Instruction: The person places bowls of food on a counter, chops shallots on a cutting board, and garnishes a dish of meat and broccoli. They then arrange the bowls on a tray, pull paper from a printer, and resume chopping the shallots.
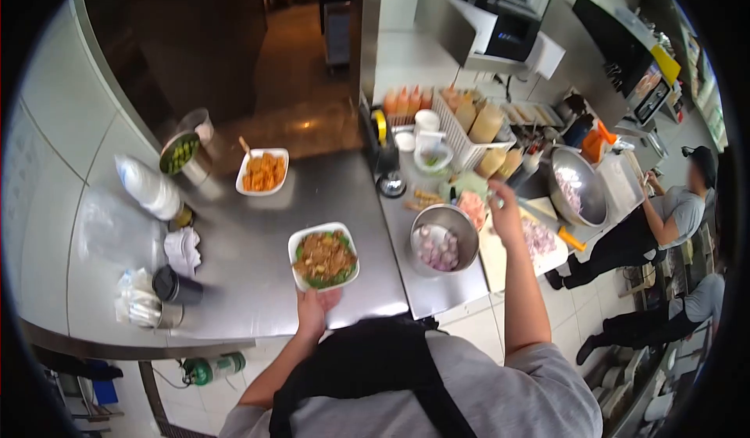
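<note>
In the head view my left hand [314, 304] grips the near edge of a square white bowl [326, 258] that holds brown food over green leaves. My right hand [502, 201] is stretched out over the right counter, beside a pink heap [472, 207]; its fingers look bent, and whether they hold anything is too small to tell. Just left of my right forearm stands a steel pot [444, 240] with peeled shallots. Under the forearm lies a white cutting board [500, 265] with chopped onion [537, 237] and an orange-handled knife [572, 239].
Farther back on the steel counter [234, 282] sits a white bowl of orange food [263, 172]. Cups [178, 285] and a green-filled container [181, 154] line the left wall. Sauce bottles [486, 123] and a large steel bowl [578, 186] stand right. Two people [680, 211] are at the far right.
</note>
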